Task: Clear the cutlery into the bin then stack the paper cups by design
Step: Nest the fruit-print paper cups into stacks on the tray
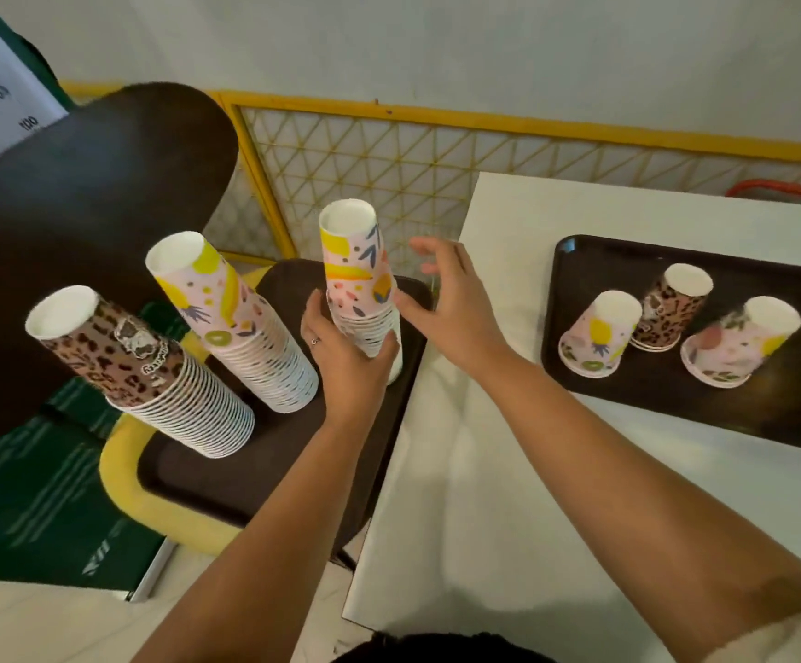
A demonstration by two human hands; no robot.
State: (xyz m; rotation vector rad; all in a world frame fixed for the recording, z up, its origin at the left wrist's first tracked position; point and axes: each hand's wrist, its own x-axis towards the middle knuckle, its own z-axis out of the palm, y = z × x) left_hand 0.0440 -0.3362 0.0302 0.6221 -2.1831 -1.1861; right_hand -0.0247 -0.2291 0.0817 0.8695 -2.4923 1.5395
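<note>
Here, left hand (341, 346) gripping the fruit-print cup stack (360, 289) on a dark tray (226, 476), right hand (451, 303) open just beside it, two taller stacks (226, 337) leftward, loose upturned cups (599, 332) on the table's tray (676, 404), yellow lattice (389, 155) beyond.

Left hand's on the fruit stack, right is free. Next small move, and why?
Probably send the open right hand to the loose upside-down fruit-print paper cup on the black tray; the left hand already steadies the tall fruit-print cup stack.
</note>
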